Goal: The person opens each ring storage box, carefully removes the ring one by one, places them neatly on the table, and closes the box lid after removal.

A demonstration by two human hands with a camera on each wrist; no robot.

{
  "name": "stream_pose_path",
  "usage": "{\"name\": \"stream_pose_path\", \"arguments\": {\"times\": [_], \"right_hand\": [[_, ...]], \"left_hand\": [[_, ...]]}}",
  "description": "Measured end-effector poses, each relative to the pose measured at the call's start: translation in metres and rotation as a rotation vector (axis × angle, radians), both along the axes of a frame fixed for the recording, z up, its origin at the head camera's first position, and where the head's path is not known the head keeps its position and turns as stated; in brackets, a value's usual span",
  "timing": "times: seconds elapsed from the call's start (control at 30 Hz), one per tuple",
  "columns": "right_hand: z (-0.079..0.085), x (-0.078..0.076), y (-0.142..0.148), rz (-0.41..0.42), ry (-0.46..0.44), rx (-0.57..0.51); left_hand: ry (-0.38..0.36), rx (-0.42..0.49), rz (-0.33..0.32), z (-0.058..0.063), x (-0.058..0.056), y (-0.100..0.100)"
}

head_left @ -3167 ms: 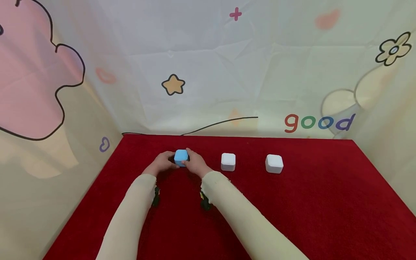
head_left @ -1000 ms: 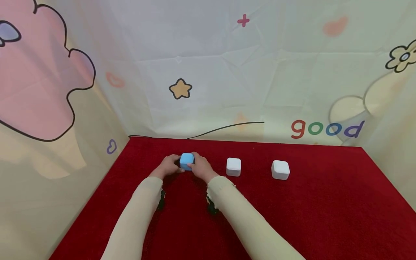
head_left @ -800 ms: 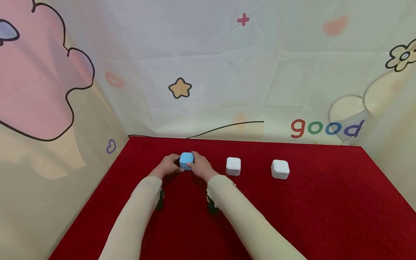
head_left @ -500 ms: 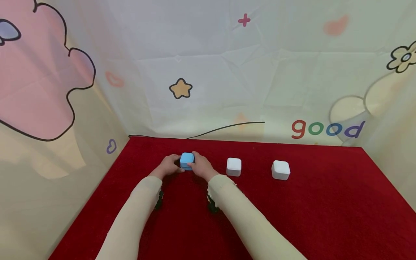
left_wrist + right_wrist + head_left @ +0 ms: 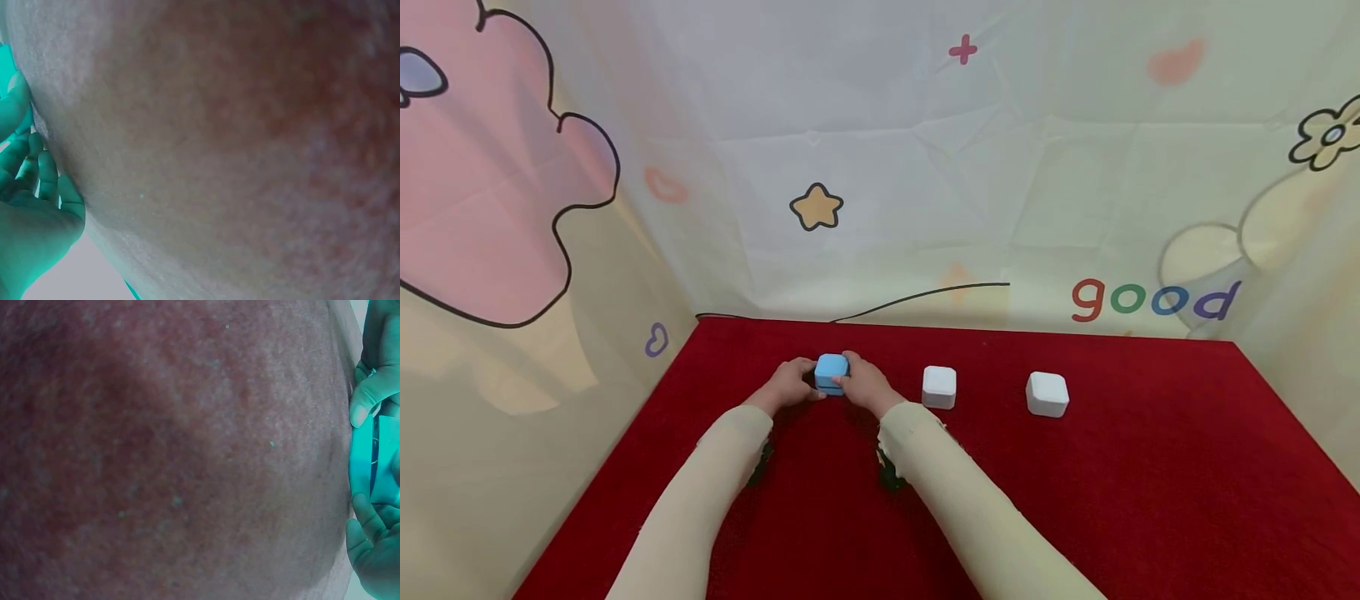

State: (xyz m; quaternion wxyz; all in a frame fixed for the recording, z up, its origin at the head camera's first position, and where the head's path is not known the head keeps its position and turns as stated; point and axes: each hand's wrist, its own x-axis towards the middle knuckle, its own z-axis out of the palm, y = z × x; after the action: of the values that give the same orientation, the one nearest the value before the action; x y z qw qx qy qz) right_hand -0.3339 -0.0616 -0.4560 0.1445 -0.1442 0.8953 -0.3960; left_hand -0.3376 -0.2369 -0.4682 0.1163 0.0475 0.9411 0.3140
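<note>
In the head view both hands meet at a small light-blue box (image 5: pixel 831 372) with rounded corners, standing on the red cloth. My left hand (image 5: pixel 786 385) grips its left side, the thumb low at the front. Opposite it, my right hand (image 5: pixel 867 385) pinches the right side with its thumb higher on the front face. A dark seam runs across the box's lower part. The right wrist view shows that seam as a narrow gap between two parts of the box (image 5: pixel 361 459). At the left wrist view's edge, part of my left hand (image 5: pixel 37 219) shows; most of the box is cut off.
Two white boxes of similar shape, a nearer one (image 5: pixel 939 387) and a farther one (image 5: pixel 1047 394), stand in a row to the right on the red cloth (image 5: pixel 1150 483). A printed curtain (image 5: pixel 910 192) rises behind the table and along its sides.
Since the earliest frame the head view has shifted a little, and the whole scene with it. The dark seam low on the blue box shows more clearly now. Both hands keep their hold.
</note>
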Motion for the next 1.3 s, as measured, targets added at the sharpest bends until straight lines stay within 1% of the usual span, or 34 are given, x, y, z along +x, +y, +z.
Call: {"name": "stream_pose_path", "arguments": {"times": [0.43,0.6,0.8,1.0,1.3], "right_hand": [[0.0009,-0.0012,0.0001,-0.002,-0.026,-0.013],[0.0011,-0.0017,0.0013,0.012,-0.025,-0.015],[0.0023,-0.0034,0.0016,0.015,-0.026,-0.009],[-0.0026,-0.0033,0.0012,0.015,-0.037,-0.018],[-0.0005,-0.0045,0.0021,0.022,-0.041,-0.035]], "left_hand": [[-0.007,0.010,0.013,-0.0026,-0.0001,-0.0020],[-0.010,0.017,0.021,-0.0008,0.0018,-0.0010],[-0.005,0.009,0.014,0.0019,0.0016,-0.0004],[-0.010,-0.004,0.008,0.0009,0.0031,-0.0005],[-0.018,0.005,0.017,-0.0005,0.0024,-0.0018]]}}
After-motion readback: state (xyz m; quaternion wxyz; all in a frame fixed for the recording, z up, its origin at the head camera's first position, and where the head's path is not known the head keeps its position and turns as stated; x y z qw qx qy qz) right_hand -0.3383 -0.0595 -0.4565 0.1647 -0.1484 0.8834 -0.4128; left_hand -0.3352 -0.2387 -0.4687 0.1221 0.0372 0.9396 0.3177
